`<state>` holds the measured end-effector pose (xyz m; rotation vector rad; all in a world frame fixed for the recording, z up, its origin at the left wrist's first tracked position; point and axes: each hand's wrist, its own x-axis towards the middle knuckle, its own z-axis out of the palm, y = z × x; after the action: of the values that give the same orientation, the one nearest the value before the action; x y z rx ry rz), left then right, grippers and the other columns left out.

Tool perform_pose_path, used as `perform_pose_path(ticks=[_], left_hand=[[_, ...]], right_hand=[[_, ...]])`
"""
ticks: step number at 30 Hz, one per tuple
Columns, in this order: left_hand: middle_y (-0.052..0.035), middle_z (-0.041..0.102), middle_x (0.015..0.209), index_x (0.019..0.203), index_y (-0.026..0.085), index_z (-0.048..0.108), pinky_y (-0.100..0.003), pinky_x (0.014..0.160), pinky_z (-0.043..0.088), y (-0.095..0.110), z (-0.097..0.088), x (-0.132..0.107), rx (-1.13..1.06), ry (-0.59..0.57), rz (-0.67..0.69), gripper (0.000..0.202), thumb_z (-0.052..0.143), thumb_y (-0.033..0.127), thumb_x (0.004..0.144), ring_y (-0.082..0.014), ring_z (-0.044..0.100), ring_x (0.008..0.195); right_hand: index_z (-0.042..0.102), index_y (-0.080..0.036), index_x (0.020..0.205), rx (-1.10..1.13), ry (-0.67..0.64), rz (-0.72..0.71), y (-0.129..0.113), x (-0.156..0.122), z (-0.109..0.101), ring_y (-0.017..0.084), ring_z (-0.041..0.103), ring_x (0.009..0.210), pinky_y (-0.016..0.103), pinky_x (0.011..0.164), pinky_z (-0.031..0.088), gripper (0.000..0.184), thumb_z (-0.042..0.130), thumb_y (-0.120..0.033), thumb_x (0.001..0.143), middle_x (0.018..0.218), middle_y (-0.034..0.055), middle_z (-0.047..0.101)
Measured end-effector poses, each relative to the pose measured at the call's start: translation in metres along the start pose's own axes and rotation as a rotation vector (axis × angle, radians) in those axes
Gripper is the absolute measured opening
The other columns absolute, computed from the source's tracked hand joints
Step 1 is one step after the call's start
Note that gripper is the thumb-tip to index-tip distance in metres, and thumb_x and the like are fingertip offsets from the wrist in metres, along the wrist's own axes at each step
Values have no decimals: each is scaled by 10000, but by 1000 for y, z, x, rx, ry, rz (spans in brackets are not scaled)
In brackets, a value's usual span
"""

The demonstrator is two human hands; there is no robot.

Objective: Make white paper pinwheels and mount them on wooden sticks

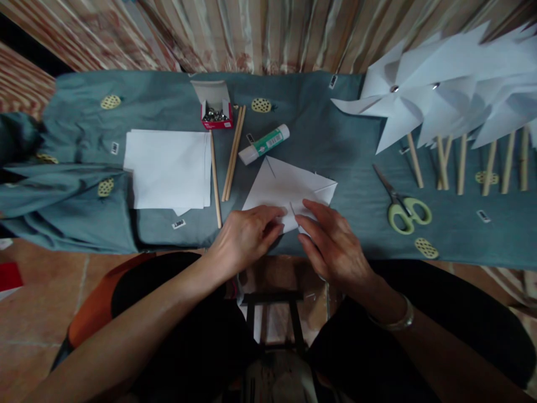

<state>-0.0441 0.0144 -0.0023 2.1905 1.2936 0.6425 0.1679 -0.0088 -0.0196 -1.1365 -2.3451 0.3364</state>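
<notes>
A square white sheet of paper (289,179) lies at an angle near the table's front edge, with slits running in from its corners. My left hand (247,232) is closed, its thumb and forefinger pinching the sheet's near left part. Curled over the near right part, my right hand (335,238) has its fingers around a cut flap by a slit; its thumb is mostly hidden. A glue stick (265,144) with a white cap lies just beyond the sheet. Green-handled scissors (401,204) rest to the right of my right hand.
On the left is a stack of white paper (170,170), with several wooden sticks (234,154) beside it. An open red box (216,115) holds small metal pieces. Finished paper pinwheels (394,92) on sticks lie at the right. A patterned curtain (268,36) hangs behind the cloth-covered table (331,140).
</notes>
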Motion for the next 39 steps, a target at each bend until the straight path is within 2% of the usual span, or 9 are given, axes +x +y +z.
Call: perform_pose_path(ticks=[4, 10, 25, 30, 35, 39], left_hand=[[-41, 734, 886, 1032, 154, 683, -223, 657, 518, -1, 0, -1, -11, -20, 23, 178, 578, 207, 899, -137, 696, 737], [-41, 731, 867, 986, 161, 712, -230, 639, 525, -2, -1, 1, -10, -52, 32, 170, 571, 204, 900, -140, 695, 717], [-45, 733, 883, 1013, 162, 714, -245, 653, 518, -4, -1, 2, 24, -100, 54, 192, 563, 212, 905, -155, 693, 757], [-44, 729, 862, 997, 161, 717, -240, 650, 515, -3, -1, 3, 20, -92, 46, 189, 560, 213, 905, -151, 691, 747], [-39, 734, 874, 996, 177, 716, -238, 652, 515, -3, -2, 3, 26, -102, 38, 187, 559, 207, 899, -147, 692, 752], [-39, 735, 871, 996, 177, 716, -240, 655, 516, -2, -2, 4, 20, -99, 33, 192, 552, 210, 902, -143, 690, 746]], right_hand=[[518, -145, 1269, -14, 8, -13, 0, 0, 0, 309, 487, 1294, 498, 1022, 465, 368, 545, -130, 902, 1364, 198, 530], [526, -138, 1255, -20, 18, -22, -1, 1, 0, 313, 501, 1279, 499, 1005, 476, 355, 549, -131, 901, 1344, 206, 546], [538, -155, 1255, -18, -1, -9, 0, 1, 0, 306, 483, 1299, 498, 1020, 456, 346, 538, -150, 909, 1366, 191, 534], [491, -147, 1322, -38, -61, 31, -1, 5, 3, 308, 420, 1352, 502, 1054, 419, 396, 491, -155, 926, 1431, 193, 462], [421, -224, 1379, -82, -116, 60, -3, 10, 5, 314, 279, 1445, 541, 1091, 371, 449, 454, -152, 937, 1508, 155, 380], [408, -255, 1390, -87, -135, 69, -4, 14, 5, 308, 251, 1461, 559, 1095, 359, 469, 434, -139, 937, 1520, 125, 382]])
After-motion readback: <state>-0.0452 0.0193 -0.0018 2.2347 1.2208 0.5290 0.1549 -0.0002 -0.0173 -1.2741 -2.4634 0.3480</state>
